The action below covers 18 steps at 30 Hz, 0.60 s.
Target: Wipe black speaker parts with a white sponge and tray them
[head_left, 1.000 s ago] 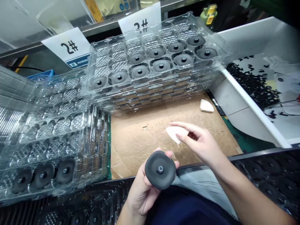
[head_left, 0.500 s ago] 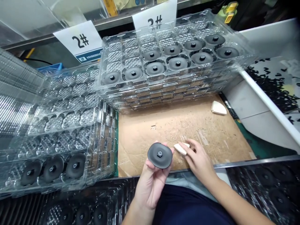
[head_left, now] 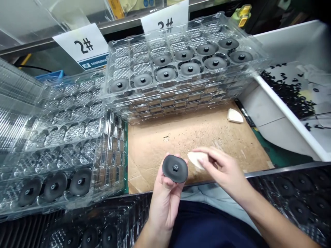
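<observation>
A black rounded disc-like part (head_left: 169, 169) with a small raised stub at its middle rests in my left hand (head_left: 165, 199), fingers beneath and thumb on the near rim. My right hand (head_left: 224, 170) pinches a white wedge-shaped pad (head_left: 196, 159), which looks like a cosmetic sponge; its pointed end faces the disc, apart from it. Both hands are above the near edge of a brown cardboard sheet (head_left: 147, 144). Another white wedge pad (head_left: 234, 116) lies at the sheet's far right.
Stacked clear plastic trays (head_left: 165, 98) stand behind the cardboard, black discs in some top pockets. More clear trays (head_left: 103, 137) are at left. A white bin (head_left: 284, 113) with small black pieces is at right. Black trays (head_left: 129, 220) line the near edge.
My right hand has turned the white pad so more of its flat face shows. The disc is still in my left hand, slightly tilted. The whole view has shifted a little.
</observation>
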Motion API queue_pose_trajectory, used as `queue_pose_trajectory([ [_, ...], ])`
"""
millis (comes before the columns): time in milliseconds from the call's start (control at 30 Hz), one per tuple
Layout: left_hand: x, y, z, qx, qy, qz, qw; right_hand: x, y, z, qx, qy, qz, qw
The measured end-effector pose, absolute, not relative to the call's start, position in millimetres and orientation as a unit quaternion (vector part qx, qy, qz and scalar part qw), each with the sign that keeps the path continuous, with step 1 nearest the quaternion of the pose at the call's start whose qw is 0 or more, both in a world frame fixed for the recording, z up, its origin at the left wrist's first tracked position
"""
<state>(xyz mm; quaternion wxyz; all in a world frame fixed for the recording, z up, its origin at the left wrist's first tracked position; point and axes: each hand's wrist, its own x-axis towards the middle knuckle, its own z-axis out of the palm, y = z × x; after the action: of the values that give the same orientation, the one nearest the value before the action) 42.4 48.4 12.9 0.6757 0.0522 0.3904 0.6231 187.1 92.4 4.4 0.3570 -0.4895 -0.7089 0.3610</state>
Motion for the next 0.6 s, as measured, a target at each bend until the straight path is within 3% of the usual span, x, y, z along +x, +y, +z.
queue_pose_trajectory([
  [100,50,46,16,0.076,0.406,0.615,0.672,177,94,48,-0.401,-0.72,0.354,0.442],
  [267,50,40,14,0.064,0.449,0.597,0.662,165,96,68,-0.309,-0.789,0.442,0.295],
  [300,50,40,14,0.072,0.448,0.598,0.66,164,97,67,-0.315,-0.788,0.437,0.298],
  [433,49,40,16,0.102,0.423,0.578,0.69,168,90,60,-0.346,-0.755,0.358,0.426],
  [600,48,43,21,0.096,0.443,0.579,0.678,180,85,62,-0.336,-0.755,0.464,0.32],
])
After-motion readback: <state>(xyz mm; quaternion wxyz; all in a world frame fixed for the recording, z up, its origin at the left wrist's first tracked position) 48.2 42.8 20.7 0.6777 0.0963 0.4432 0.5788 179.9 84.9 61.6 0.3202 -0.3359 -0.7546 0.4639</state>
